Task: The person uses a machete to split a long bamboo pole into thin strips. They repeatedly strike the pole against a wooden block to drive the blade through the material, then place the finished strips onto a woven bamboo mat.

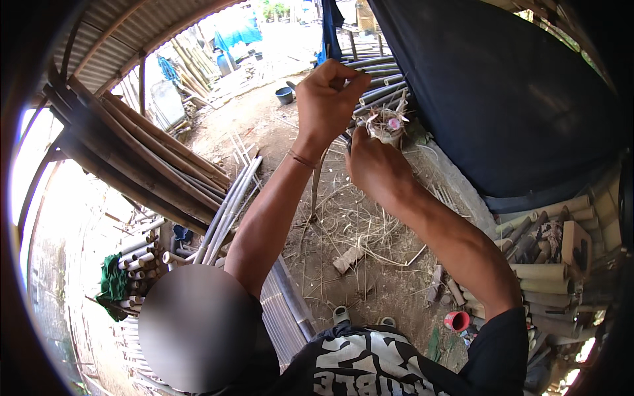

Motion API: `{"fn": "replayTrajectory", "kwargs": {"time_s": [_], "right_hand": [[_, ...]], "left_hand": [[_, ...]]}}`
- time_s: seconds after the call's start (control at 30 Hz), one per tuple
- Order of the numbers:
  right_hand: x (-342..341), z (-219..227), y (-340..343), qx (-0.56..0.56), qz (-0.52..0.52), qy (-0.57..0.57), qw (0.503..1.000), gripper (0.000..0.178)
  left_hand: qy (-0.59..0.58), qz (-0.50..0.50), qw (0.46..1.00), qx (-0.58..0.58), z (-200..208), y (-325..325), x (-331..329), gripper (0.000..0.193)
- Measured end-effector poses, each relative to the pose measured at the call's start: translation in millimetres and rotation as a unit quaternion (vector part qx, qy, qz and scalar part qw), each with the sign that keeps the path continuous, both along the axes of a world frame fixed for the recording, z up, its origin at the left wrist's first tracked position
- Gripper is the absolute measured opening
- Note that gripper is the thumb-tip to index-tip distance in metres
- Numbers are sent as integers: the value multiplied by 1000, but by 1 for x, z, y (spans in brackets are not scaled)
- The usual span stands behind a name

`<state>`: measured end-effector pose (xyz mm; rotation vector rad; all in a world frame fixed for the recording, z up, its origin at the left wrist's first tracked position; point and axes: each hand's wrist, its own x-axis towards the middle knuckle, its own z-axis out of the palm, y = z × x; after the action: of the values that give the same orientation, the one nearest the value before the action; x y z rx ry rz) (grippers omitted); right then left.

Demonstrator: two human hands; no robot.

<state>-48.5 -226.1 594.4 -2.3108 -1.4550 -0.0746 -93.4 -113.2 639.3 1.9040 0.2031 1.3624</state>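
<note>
My left hand (328, 99) is raised high in front of me, closed in a pinch with thumb and fingers together. A small dark bit shows at its fingertips, too small to name. Lower and to its right, my right hand (375, 158) is closed in a fist, its back toward me. Something dark and narrow (347, 140) shows at its left side; its kind is hidden. A thin upright stick (318, 181) stands below the hands. Just beyond the right hand is a container of pale shavings (389, 125) with a pink item in it.
Long bamboo poles (148, 152) lie stacked at the left, with thinner pale poles (231, 211) beside them. Curly shavings (356, 231) and a wooden block (349, 259) litter the dirt floor. A black sheet (502, 99) hangs at the right above cut bamboo pieces (541, 284) and a red cup (456, 321).
</note>
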Motion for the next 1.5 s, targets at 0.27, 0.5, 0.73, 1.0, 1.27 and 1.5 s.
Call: {"fn": "replayTrajectory", "kwargs": {"time_s": [0.27, 0.5, 0.73, 1.0, 1.27, 1.5], "right_hand": [[-9, -107, 53, 55, 58, 330, 941, 43], [-19, -183, 82, 30, 33, 343, 938, 35], [-57, -2, 6, 131, 110, 249, 953, 31], [-26, -23, -16, -63, -45, 234, 969, 39], [-18, -72, 1, -120, -114, 208, 964, 35], [7, -125, -3, -238, -101, 329, 908, 43]], "left_hand": [[-50, -39, 998, -26, 13, 6, -30, 13], [51, 77, 974, 206, 16, 35, -72, 69], [18, -25, 985, 169, 98, 81, -93, 16], [24, -178, 981, -78, 23, 97, -10, 22], [-26, -130, 969, -209, -46, 89, 48, 20], [-41, -153, 951, -266, -39, 94, 57, 14]]}}
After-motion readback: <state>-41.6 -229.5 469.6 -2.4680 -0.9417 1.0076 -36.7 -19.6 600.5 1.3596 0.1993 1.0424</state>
